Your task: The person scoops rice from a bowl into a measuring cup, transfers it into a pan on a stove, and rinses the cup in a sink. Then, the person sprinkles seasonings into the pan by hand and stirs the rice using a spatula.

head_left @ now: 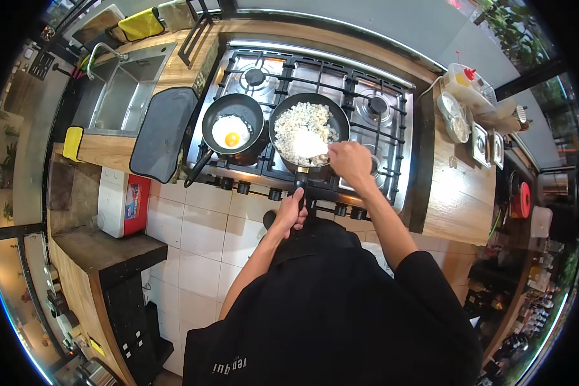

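My left hand point(289, 214) is closed around the black handle of a frying pan point(345, 125) on the stove. Fried rice point(299, 119) with pale bits covers most of this pan's base. Over the rice, my right hand point(352, 161) grips a white spoon point(310, 144), its bowl down among the grains; its handle is mostly hidden by my fingers. On the burner to the left sits a smaller frying pan point(213, 116), its handle toward me. It holds a fried egg point(230, 133) with a whole yolk.
The gas stove point(374, 106) has black grates and front knobs. A dark grey board point(164, 132) lies left of it, beside a sink point(125, 90). On the right counter point(453, 193) stand a bowl point(453, 119), metal containers point(480, 145) and a bin of bottles point(463, 83).
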`<state>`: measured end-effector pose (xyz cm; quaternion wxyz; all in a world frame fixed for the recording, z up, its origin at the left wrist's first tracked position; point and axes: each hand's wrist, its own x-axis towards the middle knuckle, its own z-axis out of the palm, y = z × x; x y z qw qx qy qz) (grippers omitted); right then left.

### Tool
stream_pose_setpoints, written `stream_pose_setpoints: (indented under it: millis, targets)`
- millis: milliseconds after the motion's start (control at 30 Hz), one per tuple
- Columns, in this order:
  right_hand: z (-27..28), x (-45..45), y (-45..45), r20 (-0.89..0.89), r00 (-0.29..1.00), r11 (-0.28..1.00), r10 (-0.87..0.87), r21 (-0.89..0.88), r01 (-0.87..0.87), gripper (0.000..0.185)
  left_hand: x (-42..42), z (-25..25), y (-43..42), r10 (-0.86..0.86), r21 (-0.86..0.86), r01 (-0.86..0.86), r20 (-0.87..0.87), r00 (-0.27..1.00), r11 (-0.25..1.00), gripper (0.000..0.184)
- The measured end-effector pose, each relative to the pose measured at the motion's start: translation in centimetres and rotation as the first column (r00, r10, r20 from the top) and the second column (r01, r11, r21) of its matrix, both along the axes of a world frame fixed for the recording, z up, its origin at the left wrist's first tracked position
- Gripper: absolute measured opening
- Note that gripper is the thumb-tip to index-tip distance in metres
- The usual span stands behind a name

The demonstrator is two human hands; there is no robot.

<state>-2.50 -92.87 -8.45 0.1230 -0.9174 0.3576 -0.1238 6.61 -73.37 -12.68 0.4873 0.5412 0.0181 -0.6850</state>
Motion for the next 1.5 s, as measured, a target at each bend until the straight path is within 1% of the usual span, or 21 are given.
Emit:
stream_pose_setpoints:
  millis: [67,133,267,333,400,533,600,633,667,733,767,867,933,1000,1067,1133,1200,1267,1367,1467,1500]
  targets:
    - [0.4,-0.2,-0.7,-0.029,0.996,0.997,0.079,0.023,-0.078,0.018,0.2,0.0,0.1,0.0,0.0,0.0,-0.005,1.0,1.0,0.046]
    - [-0.3,0.6,-0.5,0.034,0.996,0.997,0.077,0.001,-0.078,0.018,0.1,-0.2,0.1,-0.015,0.0,0.015,-0.01,1.0,1.0,0.046]
    - [0.2,4.2,-1.7,-0.049,0.998,0.995,0.044,-0.091,-0.049,0.013,0.3,0.0,-0.1,-0.011,0.004,0.011,0.041,0.999,1.0,0.046]
    - [0.7,5.7,-0.7,0.05,0.985,0.98,0.166,-0.122,-0.159,0.011,0.0,-0.2,0.0,-0.019,0.013,0.019,0.061,0.998,1.0,0.046]
    - [-0.6,6.2,-1.0,-0.035,0.986,0.977,0.162,-0.135,-0.166,0.011,-0.2,-0.6,0.1,-0.016,-0.038,0.019,0.095,0.995,0.999,0.046]
    - [-0.3,6.2,-3.2,-0.106,0.992,0.985,0.075,-0.144,-0.09,0.014,0.3,-0.5,0.2,-0.015,-0.028,0.017,0.046,0.999,0.999,0.047]
    - [0.2,6.1,-3.1,0.011,1.0,0.987,0.025,-0.159,-0.023,0.015,0.0,-0.7,0.2,-0.039,-0.036,0.042,0.082,0.996,0.998,0.047]
    - [-0.9,5.8,-3.4,-0.116,0.993,0.993,0.015,-0.116,-0.029,0.017,-0.4,-0.8,0.5,-0.034,-0.033,0.036,0.075,0.997,0.999,0.047]
    - [-1.5,5.2,-3.5,-0.119,0.993,0.993,0.018,-0.113,-0.031,0.017,-0.7,-0.8,0.6,-0.019,-0.039,0.022,0.088,0.996,0.999,0.045]
    - [-0.6,4.7,-3.9,-0.01,0.998,0.996,-0.066,-0.058,0.065,0.016,-0.5,0.0,0.1,0.004,-0.067,0.004,0.126,0.992,0.998,0.042]
    - [0.0,4.0,-3.9,-0.005,0.987,0.986,-0.16,-0.046,0.159,0.02,-0.3,0.6,-0.1,-0.014,-0.028,0.018,0.137,0.99,0.999,0.034]
    - [-3.5,2.2,-4.4,-0.085,0.957,0.959,-0.277,0.033,0.281,0.023,-0.2,0.1,0.0,-0.019,-0.06,0.024,0.076,0.997,0.998,0.032]
    - [-1.2,1.8,-4.5,-0.11,0.955,0.959,-0.276,0.04,0.282,0.025,-0.1,0.2,-0.3,-0.004,-0.05,0.008,0.08,0.997,0.999,0.031]
    - [1.6,0.6,-3.7,0.005,0.925,0.921,-0.381,0.088,0.379,0.024,0.1,0.1,0.0,-0.019,-0.057,0.021,0.043,0.999,0.998,0.029]
    - [1.3,-0.4,-2.8,-0.087,0.92,0.921,-0.383,0.048,0.388,0.022,0.5,0.2,-0.1,-0.039,-0.042,0.041,0.046,0.998,0.998,0.028]
    - [-0.6,-0.7,-1.4,-0.267,0.945,0.974,-0.19,0.074,0.216,0.023,0.3,0.2,0.1,-0.027,-0.037,0.029,0.049,0.998,0.999,0.028]
    - [0.0,-0.2,-2.6,-0.185,0.962,0.971,-0.201,0.091,0.22,0.023,0.5,0.2,-0.5,-0.037,-0.018,0.039,0.082,0.996,0.999,0.029]
    - [1.1,1.3,-4.1,-0.034,0.941,0.94,-0.336,0.055,0.338,0.02,0.4,0.3,0.1,-0.053,-0.018,0.055,0.085,0.995,0.998,0.03]
    - [-3.5,3.0,-7.5,-0.095,0.942,0.941,-0.321,0.082,0.329,0.022,0.5,-0.8,0.3,-0.042,-0.041,0.045,0.06,0.997,0.998,0.033]
    - [-0.4,3.0,-6.8,-0.148,0.952,0.958,-0.267,0.066,0.279,0.023,0.8,-0.6,0.1,0.006,-0.058,-0.001,0.077,0.997,0.998,0.037]
    - [0.6,2.1,-6.1,-0.039,0.967,0.966,-0.253,0.048,0.255,0.022,1.0,-1.8,0.1,0.021,-0.095,-0.014,0.078,0.997,0.995,0.037]
